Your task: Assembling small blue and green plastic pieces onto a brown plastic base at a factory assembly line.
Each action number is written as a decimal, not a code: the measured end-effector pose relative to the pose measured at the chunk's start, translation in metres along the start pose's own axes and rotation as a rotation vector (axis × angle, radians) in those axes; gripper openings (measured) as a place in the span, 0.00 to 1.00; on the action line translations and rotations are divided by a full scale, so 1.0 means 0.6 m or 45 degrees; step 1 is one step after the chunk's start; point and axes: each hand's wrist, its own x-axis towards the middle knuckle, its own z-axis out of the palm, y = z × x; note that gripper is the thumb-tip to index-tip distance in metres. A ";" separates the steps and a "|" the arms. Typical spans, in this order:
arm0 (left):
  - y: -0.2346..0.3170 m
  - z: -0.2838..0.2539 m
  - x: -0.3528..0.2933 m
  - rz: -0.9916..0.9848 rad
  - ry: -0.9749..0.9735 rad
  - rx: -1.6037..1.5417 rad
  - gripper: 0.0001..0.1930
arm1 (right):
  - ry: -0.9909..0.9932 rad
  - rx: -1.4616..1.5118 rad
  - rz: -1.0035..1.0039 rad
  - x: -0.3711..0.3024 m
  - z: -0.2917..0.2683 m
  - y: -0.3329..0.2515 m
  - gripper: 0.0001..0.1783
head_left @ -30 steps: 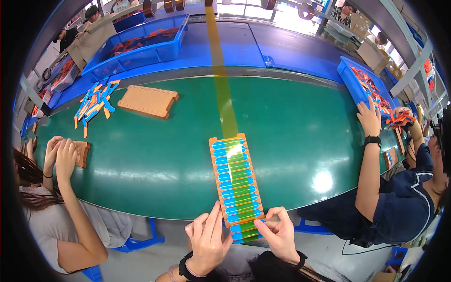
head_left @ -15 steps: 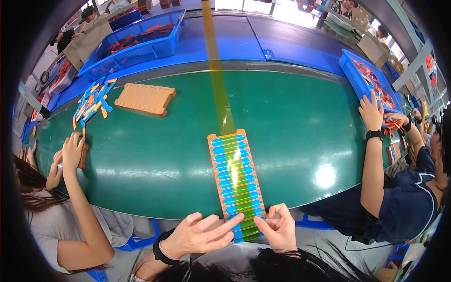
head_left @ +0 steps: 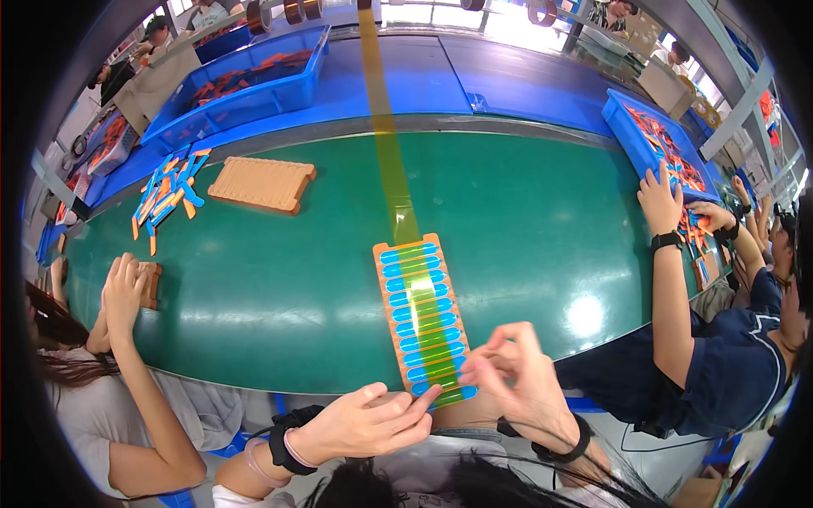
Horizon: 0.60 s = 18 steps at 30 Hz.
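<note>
A long orange-brown slotted tray point(head_left: 383, 292) lies on the table in front of me, holding a row of blue rounded strips point(head_left: 410, 346). A see-through yellow tape point(head_left: 400, 212) runs down over the middle of the strips from the far side. My left hand point(head_left: 364, 427) is at the tray's near end, one finger stretched out onto the tape and the others loosely bent. My right hand point(head_left: 521, 381) hovers by the near right edge, fingers bent and blurred; whether anything is between them I cannot make out.
An orange-brown tray point(head_left: 261, 183) and a pile of blue and orange strips point(head_left: 169, 195) lie on the green table point(head_left: 271, 262). Blue bins point(head_left: 229, 114) point(head_left: 622, 127) hold more pieces. Co-workers' hands point(head_left: 124, 288) point(head_left: 660, 203) work at both sides.
My right hand has lifted off the tape and moved up and right. My left finger stays on the tape's near end, which reaches less far toward me.
</note>
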 end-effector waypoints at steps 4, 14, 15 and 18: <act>-0.007 0.002 0.013 0.165 0.004 0.193 0.06 | -0.319 -0.395 -0.053 0.027 0.016 -0.023 0.12; -0.242 0.021 0.136 -1.393 0.636 -1.324 0.36 | -0.346 -0.530 -0.094 0.026 0.019 -0.047 0.14; -0.273 0.026 0.138 -1.558 0.568 -1.615 0.40 | -0.385 -0.561 -0.053 0.028 0.023 -0.049 0.13; -0.317 0.054 0.129 -1.461 0.371 -2.301 0.30 | -0.435 -0.641 0.029 0.032 0.030 -0.056 0.12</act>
